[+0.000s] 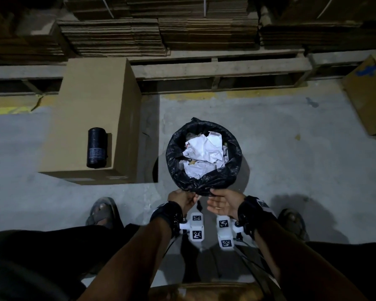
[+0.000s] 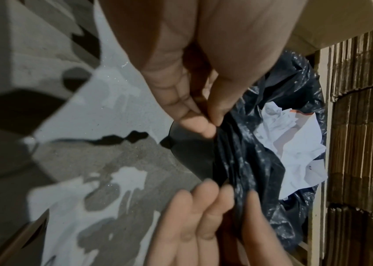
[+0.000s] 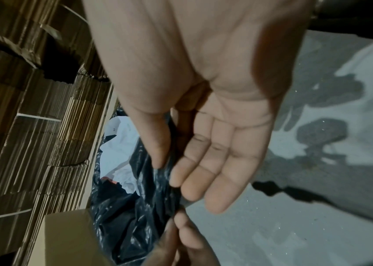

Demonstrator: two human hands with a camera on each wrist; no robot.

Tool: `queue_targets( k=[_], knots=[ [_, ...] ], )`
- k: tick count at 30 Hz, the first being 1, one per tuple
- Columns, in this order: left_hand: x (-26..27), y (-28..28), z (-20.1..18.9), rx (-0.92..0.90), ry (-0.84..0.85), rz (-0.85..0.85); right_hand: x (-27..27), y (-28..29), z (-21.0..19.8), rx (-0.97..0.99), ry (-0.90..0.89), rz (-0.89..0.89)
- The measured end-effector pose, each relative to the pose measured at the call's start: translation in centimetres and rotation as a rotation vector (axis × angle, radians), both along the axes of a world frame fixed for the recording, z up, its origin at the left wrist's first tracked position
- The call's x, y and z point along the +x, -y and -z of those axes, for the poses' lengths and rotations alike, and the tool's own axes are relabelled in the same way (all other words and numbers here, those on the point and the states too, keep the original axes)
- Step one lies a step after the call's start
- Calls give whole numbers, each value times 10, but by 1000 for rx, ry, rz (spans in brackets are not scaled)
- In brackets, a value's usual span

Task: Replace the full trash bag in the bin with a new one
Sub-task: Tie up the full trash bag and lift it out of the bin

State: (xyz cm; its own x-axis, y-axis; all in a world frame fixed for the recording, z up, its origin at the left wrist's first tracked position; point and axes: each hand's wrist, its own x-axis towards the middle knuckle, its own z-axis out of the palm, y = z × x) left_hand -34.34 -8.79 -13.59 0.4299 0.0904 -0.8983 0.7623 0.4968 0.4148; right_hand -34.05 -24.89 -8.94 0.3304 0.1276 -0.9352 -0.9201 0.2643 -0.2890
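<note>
Head view: the bin (image 1: 239,170) stands on the concrete floor (image 1: 291,161), lined with a black bag (image 1: 204,181) that is full of crumpled white paper (image 1: 204,153). Both hands meet at the bin's near rim. The left hand (image 1: 182,200) has its fingers curled on the gathered bag edge; the right hand (image 1: 224,204) lies palm up, thumb on the plastic, the other fingers straight. Left of the bin sits a cardboard box (image 1: 96,109) with a black roll (image 1: 96,147) lying on its top. Beyond the bin, flattened cardboard (image 1: 156,33) is stacked on pallets (image 1: 221,68). A sandalled foot (image 1: 102,210) shows left of the bin's near side.

Left wrist view: the left hand (image 2: 203,72) pinches the bag (image 2: 249,153) edge between thumb and forefinger at the bin's (image 2: 189,144) rim. Blurred right fingers (image 2: 205,212) touch the plastic just beside it. The paper (image 2: 294,144) lies inside the bag.

Right wrist view: the right hand (image 3: 215,126) is nearly flat, palm showing; its thumb presses the bag (image 3: 139,198) against the forefinger, pinching the rim edge, while the remaining fingers stay straight. Left fingers (image 3: 187,232) sit just beside, on the same edge.
</note>
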Motion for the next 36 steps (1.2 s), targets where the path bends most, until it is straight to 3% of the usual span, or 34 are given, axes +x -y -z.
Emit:
queue_targets(
  k=[6,11,16,22,28,32,36],
  knots=[
    [-6,-15,-1,73,34,-12,1,3,8,-90,-5,-59],
    [-4,-26,-5,-96,16,-124,-2,3,12,-87,21,-41],
    [7,-45,2,-114,-28,-116,-5,11,9,-4,59,-50],
    [14,-52,7,-21,-34,-132,4,22,12,-57,52,162],
    [25,-51,-1,31,-21,-118,6,27,10,-156,193,261],
    [36,-56,5,156,10,-92,15,33,17,-229,134,347],
    [53,-68,1,269,97,-102,34,45,21,-361,218,457]
  ],
)
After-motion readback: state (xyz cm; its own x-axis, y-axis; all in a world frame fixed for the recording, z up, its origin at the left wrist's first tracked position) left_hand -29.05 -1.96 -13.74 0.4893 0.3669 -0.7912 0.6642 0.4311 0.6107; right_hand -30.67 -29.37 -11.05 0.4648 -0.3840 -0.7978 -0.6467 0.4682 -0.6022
